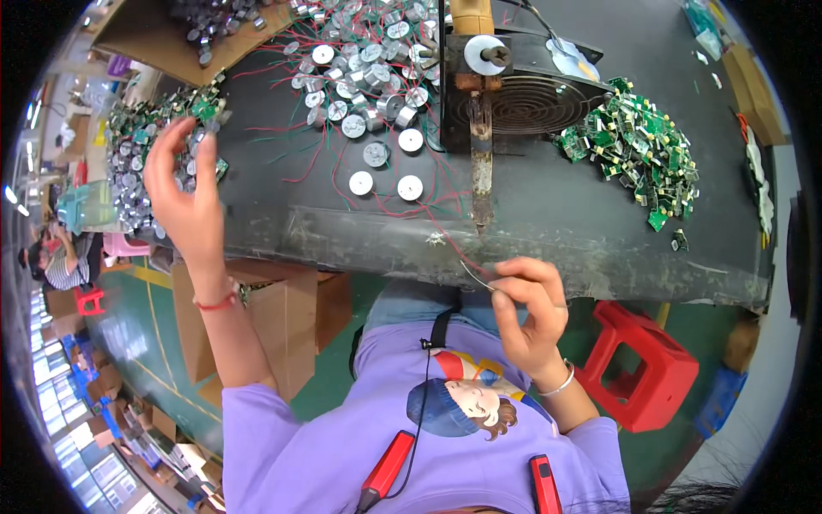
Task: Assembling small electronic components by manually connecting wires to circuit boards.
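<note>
My left hand [185, 201] is raised at the left, its thumb and fingers apart and nothing visible between them. It is nearest to a heap of small round metal parts and green circuit boards [133, 176]. At the table's front edge my right hand [529, 313] pinches a thin silvery wire [473, 275]. A red lead [458, 248] runs toward the same fingertips; whether they hold it too I cannot tell. Above them a soldering iron [482, 163], fixed upright, points its dark tip down at the table. Beside the tip lies a small silvery blob [437, 239].
Several round motors [361, 182] with red and green leads spread from a large pile [368, 77]. A black fan [535, 104] stands behind the iron. Loose green boards [642, 146] lie at the right. A cardboard box [274, 317] and a red stool [638, 368] are below the table.
</note>
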`<state>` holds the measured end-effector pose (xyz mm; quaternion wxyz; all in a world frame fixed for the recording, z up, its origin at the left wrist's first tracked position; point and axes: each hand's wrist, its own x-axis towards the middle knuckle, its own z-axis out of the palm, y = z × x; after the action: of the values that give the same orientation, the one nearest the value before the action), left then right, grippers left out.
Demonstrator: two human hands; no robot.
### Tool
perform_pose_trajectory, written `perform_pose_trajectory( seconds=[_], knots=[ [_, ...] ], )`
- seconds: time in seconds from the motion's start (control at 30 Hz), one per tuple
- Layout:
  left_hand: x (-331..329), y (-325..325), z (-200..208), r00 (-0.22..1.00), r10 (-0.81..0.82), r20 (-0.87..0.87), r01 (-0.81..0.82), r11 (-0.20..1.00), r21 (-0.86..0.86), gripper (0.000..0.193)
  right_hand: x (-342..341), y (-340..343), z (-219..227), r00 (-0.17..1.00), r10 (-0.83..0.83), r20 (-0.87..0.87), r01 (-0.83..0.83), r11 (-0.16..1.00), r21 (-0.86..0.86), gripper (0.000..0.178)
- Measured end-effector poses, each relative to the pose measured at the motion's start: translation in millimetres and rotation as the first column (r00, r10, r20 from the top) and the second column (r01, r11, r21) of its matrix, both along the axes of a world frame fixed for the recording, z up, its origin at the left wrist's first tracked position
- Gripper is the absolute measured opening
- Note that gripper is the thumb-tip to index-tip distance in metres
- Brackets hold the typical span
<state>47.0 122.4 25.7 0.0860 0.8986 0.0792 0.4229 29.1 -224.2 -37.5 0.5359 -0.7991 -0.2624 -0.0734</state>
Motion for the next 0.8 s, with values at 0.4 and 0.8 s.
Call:
perform_pose_trajectory(
  seconds=[0.4,0.8],
  knots=[
    [-4.7,-116.4,-34.5,0.732,-0.541,-0.413,0.522,0.836,-0.171,0.033,-13.8,-5.5,-2.7,0.969,0.243,-0.038,-0.231,0.952,0.200,0.015],
    [-58.8,-106.6,-40.6,0.387,-0.916,0.109,-0.127,-0.170,-0.977,0.027,-2.4,-2.3,8.1,0.995,0.099,-0.009,-0.098,0.993,0.068,0.031]
  ],
)
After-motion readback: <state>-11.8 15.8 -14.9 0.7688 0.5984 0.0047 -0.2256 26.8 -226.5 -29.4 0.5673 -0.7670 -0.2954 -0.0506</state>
